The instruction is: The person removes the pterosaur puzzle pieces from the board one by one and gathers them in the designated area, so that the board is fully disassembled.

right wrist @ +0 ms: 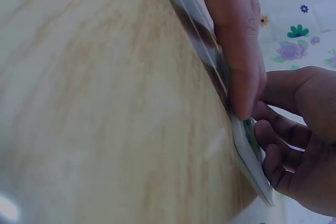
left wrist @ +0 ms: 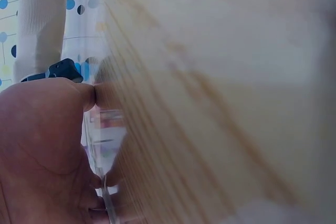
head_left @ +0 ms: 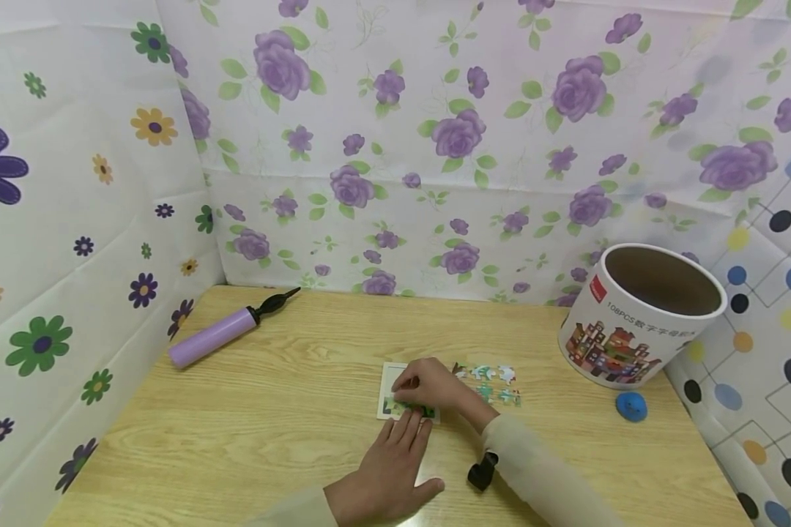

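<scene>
**Two hands at a small puzzle board on a wooden table**

The right hand (head_left: 428, 386) lay over the far part of a small white puzzle board (head_left: 387, 386), fingers bent down and pressing on a green puzzle piece (head_left: 417, 410) at the board's near edge. The wrist view showed those fingers curled against the board's edge, though blur hid whether they truly pinched the piece or only pushed it. The left hand (head_left: 390, 468) rested flat on the table just in front of the board, fingers straight and close together, their tips touching the board's near edge beside the green piece; it grasped nothing.

The board sat near the middle of the pale wooden table (head_left: 250, 432). Just to the right of the right hand, a small cluster of loose puzzle pieces (head_left: 494, 384), pale blue and green, lay on the tabletop. A black wrist strap (head_left: 483, 470) showed under the cream sleeve of the right arm.

Farther right stood an open round puzzle tub (head_left: 636, 315), tilted slightly, printed with colourful buildings. A small blue object (head_left: 631, 406) lay on the table just in front of it. Well apart, at the far left of the table, lay a lilac hand pump (head_left: 219, 335) with a black nozzle. Flowered cloth (head_left: 435, 146) walled the table on three sides
</scene>
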Demonstrator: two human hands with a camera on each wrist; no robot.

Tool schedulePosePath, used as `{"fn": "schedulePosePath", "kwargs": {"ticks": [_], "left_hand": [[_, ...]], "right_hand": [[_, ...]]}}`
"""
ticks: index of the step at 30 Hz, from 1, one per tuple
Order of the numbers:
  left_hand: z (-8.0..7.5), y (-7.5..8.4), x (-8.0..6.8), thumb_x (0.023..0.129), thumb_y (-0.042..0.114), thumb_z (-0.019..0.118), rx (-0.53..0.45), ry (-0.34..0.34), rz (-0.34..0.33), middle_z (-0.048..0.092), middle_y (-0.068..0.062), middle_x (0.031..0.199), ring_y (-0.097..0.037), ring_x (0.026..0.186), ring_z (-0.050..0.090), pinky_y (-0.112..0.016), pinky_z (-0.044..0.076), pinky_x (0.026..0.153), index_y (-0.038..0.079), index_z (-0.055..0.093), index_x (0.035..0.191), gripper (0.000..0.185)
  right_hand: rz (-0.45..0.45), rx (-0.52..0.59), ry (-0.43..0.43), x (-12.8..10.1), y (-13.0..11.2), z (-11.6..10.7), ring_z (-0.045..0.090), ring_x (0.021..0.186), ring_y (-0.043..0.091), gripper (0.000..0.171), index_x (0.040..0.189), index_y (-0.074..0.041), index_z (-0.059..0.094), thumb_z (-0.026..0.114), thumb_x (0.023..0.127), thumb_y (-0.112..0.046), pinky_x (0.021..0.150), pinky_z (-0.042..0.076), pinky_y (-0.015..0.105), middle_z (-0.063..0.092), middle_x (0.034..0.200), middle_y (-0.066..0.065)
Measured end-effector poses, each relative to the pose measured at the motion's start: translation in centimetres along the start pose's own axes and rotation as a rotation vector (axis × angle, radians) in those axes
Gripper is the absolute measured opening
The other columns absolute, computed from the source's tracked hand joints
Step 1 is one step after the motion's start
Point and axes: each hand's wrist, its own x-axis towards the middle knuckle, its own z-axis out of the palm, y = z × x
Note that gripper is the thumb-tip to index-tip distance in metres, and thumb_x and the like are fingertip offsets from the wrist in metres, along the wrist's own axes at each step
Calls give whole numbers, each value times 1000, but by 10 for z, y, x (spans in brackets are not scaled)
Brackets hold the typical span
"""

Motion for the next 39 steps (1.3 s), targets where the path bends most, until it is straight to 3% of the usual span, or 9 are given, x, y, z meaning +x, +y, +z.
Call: {"fn": "schedulePosePath", "kwargs": {"ticks": [11, 16, 22, 31, 39], "left_hand": [[0, 0, 0, 103, 67, 32, 23, -5, -2, 9, -19, 170, -31, 158, 8, -57, 23, 121, 4, 23, 162, 87], [-5, 2, 1, 103, 68, 33, 1, -37, -18, 6, -17, 171, -29, 158, 5, -56, 20, 122, 5, 21, 163, 88], [-5, 1, 0, 103, 67, 34, -6, -32, -8, 5, -18, 171, -30, 158, 5, -56, 22, 122, 4, 21, 163, 87], [-4, 3, -1, 103, 68, 30, 50, 23, 10, 18, -21, 168, -32, 157, 16, -57, 27, 119, 3, 25, 161, 87], [-9, 6, -2, 104, 68, 29, 73, 8, 0, 20, -21, 168, -32, 156, 18, -56, 28, 118, 1, 26, 160, 87]], "right_hand": [[11, -4, -1, 1, -3, 4, 63, 80, 0, 11, 104, -18, 80, 76, 94, -22, 73, 54, 22, 70, 95, -9], [57, 71, -5, 0, -7, 3, 66, 77, 2, 8, 103, -18, 77, 75, 95, -20, 72, 55, 24, 72, 89, -11], [74, 123, 1, -1, -8, 3, 68, 77, 2, 7, 103, -19, 76, 73, 97, -21, 73, 56, 25, 73, 87, -14], [99, 124, 57, -6, -9, -8, 68, 80, 5, 8, 104, -17, 77, 73, 97, -20, 74, 56, 27, 73, 89, -11], [118, 77, 107, -18, -3, -23, 66, 81, 5, 11, 104, -14, 78, 74, 96, -20, 76, 55, 29, 72, 90, -11]]}}
